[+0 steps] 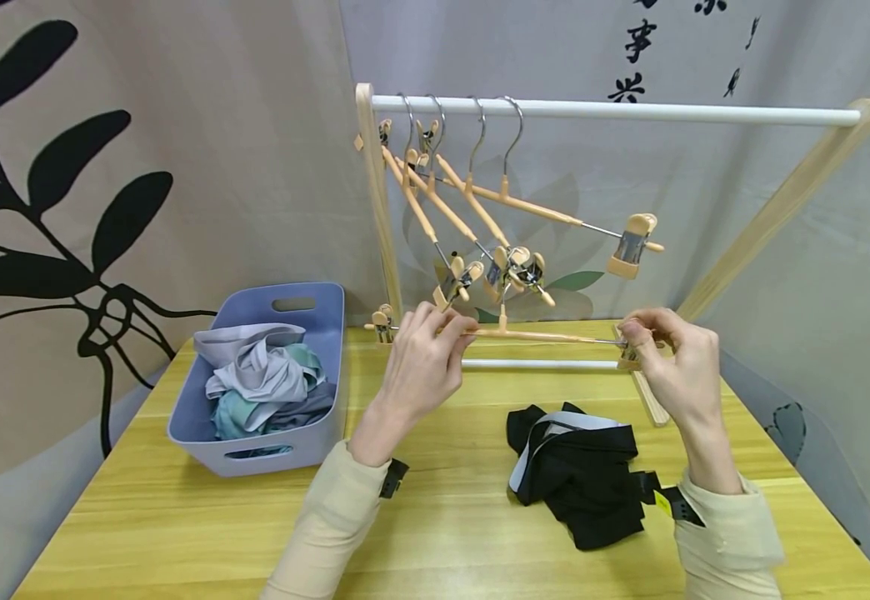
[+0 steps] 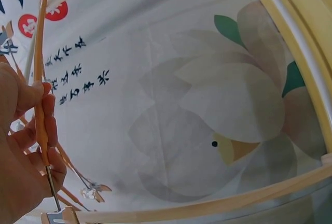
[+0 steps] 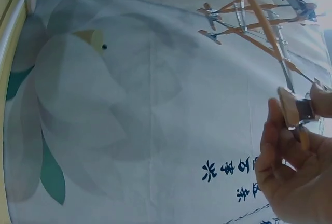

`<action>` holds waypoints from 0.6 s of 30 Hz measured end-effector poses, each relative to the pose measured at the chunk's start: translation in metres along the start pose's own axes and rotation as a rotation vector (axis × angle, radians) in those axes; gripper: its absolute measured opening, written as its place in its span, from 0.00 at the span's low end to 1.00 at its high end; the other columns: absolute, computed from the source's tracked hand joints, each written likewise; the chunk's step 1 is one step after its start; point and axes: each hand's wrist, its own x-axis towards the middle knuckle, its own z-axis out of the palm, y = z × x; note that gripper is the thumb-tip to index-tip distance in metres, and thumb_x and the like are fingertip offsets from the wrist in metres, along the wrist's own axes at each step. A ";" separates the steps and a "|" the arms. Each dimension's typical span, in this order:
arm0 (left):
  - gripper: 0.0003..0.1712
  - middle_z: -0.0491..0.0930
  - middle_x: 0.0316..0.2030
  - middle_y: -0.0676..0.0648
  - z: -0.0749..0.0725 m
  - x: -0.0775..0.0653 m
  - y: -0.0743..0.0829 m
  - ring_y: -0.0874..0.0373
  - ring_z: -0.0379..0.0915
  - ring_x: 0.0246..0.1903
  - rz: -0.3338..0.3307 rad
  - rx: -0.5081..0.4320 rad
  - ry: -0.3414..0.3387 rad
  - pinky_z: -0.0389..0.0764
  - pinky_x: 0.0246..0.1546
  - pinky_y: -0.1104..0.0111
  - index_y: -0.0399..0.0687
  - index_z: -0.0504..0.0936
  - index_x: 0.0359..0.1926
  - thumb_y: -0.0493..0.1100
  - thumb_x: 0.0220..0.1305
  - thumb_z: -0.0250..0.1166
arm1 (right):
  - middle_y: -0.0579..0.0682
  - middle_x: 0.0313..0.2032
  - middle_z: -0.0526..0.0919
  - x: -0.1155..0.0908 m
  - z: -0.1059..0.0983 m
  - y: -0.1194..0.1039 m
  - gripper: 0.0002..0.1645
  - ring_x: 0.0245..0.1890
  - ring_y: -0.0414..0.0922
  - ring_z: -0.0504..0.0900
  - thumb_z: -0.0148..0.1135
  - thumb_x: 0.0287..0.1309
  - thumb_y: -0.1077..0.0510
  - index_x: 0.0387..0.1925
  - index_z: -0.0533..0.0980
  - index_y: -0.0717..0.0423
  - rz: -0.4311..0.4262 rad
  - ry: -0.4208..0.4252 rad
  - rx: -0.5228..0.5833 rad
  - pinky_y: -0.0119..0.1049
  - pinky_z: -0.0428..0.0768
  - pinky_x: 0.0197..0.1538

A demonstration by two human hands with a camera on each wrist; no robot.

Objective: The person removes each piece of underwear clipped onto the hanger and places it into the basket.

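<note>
A wooden clip hanger (image 1: pixel 543 335) is held level above the table by both hands. My left hand (image 1: pixel 423 362) grips its bar left of the hook; in the left wrist view, thumb and fingers wrap the bar (image 2: pixel 41 130). With my right hand (image 1: pixel 678 358) I pinch the clip (image 3: pixel 290 107) at the hanger's right end. The opposite clip (image 1: pixel 383 325) sticks out beyond my left hand. A crumpled black garment (image 1: pixel 592 475) with a light grey band lies on the table below, near my right wrist.
A rack with a white rail (image 1: pixel 615 110) and wooden posts (image 1: pixel 780 208) stands behind. Several clip hangers (image 1: pixel 472 200) hang at its left end, close above my left hand. At left, a blue basket (image 1: pixel 330 333) holds crumpled grey and teal cloths (image 1: pixel 266 375).
</note>
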 end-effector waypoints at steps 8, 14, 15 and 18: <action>0.04 0.79 0.28 0.49 0.002 0.000 0.000 0.55 0.67 0.28 0.011 0.000 0.005 0.65 0.28 0.68 0.47 0.78 0.35 0.39 0.62 0.57 | 0.60 0.36 0.82 -0.004 0.006 -0.012 0.20 0.38 0.52 0.73 0.56 0.59 0.52 0.44 0.77 0.65 -0.203 0.046 -0.265 0.42 0.72 0.40; 0.05 0.78 0.28 0.50 0.007 0.001 0.002 0.57 0.65 0.26 0.023 -0.003 -0.001 0.63 0.26 0.70 0.46 0.79 0.35 0.40 0.62 0.56 | 0.60 0.42 0.81 -0.009 0.021 -0.027 0.24 0.43 0.59 0.74 0.53 0.61 0.47 0.47 0.77 0.63 -0.459 0.054 -0.430 0.51 0.73 0.46; 0.05 0.77 0.28 0.50 0.007 0.001 0.002 0.58 0.65 0.26 0.024 -0.004 -0.001 0.63 0.26 0.70 0.46 0.79 0.35 0.40 0.62 0.56 | 0.60 0.41 0.81 -0.010 0.023 -0.027 0.22 0.43 0.58 0.74 0.55 0.59 0.49 0.46 0.77 0.62 -0.487 0.038 -0.439 0.50 0.73 0.46; 0.06 0.77 0.29 0.50 0.008 0.001 0.004 0.58 0.64 0.25 0.027 -0.004 -0.002 0.63 0.26 0.70 0.46 0.79 0.35 0.40 0.62 0.57 | 0.58 0.39 0.82 -0.013 0.028 -0.027 0.18 0.41 0.57 0.76 0.61 0.52 0.56 0.44 0.78 0.60 -0.531 -0.007 -0.447 0.49 0.75 0.44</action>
